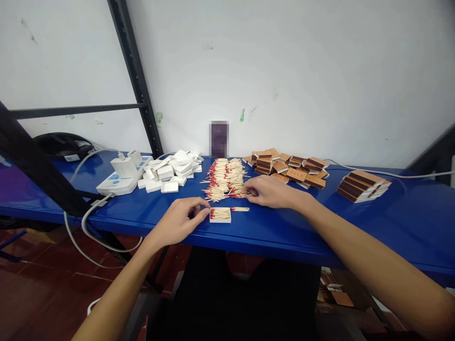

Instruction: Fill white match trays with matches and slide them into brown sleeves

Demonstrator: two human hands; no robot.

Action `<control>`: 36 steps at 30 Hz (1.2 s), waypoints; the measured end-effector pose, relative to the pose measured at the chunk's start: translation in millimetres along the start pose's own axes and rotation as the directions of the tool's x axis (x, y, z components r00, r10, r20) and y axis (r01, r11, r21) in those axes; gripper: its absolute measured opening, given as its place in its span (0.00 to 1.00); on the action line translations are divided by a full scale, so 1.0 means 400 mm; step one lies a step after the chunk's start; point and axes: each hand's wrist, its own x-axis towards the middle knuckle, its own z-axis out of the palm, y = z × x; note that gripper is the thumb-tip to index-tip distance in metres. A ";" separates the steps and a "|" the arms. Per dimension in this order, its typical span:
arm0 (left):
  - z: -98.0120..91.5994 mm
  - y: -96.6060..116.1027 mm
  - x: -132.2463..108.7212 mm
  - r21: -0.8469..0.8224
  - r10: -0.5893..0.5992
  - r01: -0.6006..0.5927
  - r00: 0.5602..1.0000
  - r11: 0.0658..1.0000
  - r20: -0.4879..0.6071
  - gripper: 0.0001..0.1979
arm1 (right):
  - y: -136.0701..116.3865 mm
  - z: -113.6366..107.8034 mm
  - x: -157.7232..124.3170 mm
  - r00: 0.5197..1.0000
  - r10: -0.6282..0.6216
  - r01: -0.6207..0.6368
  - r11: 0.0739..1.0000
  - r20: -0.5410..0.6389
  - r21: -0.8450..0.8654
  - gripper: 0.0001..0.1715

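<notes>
A small white matchbox tray (220,215) filled with red-tipped matches lies near the front edge of the blue table (408,227). My left hand (181,220) rests beside it, fingertips touching its left end. My right hand (272,192) reaches into the right side of the match pile (225,177), fingers curled in a pinch on matches. A few loose matches (240,209) lie just right of the tray.
A heap of empty white trays (172,171) sits at the left by a white power strip (119,179) with cables. Brown matchbox sleeves (287,166) lie at the back right, a stack of filled boxes (362,185) farther right. Black shelf posts (137,76) stand at the left.
</notes>
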 end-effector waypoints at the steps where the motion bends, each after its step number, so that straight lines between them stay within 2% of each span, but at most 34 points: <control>1: 0.000 0.001 0.000 -0.002 0.001 -0.001 1.000 1.000 0.001 0.15 | 0.000 0.000 0.000 1.000 -0.003 0.003 1.000 -0.004 0.000 0.05; 9: 0.000 0.002 0.000 0.001 0.011 -0.011 1.000 1.000 -0.001 0.16 | -0.015 -0.018 -0.010 1.000 0.014 -0.012 0.998 -0.028 0.066 0.04; 17: 0.000 -0.001 0.000 0.011 0.004 -0.004 1.000 1.000 0.005 0.14 | -0.058 -0.014 -0.009 0.993 -0.078 0.058 0.973 0.085 0.222 0.06; 28: 0.000 -0.002 0.000 0.005 0.001 -0.001 1.000 1.000 0.027 0.14 | -0.070 -0.014 -0.016 0.994 -0.076 0.060 0.977 0.073 0.204 0.13; 36: 0.001 -0.004 -0.002 0.009 -0.003 0.003 0.999 1.000 0.033 0.14 | -0.068 -0.008 -0.013 0.992 -0.115 0.102 0.970 0.047 0.220 0.14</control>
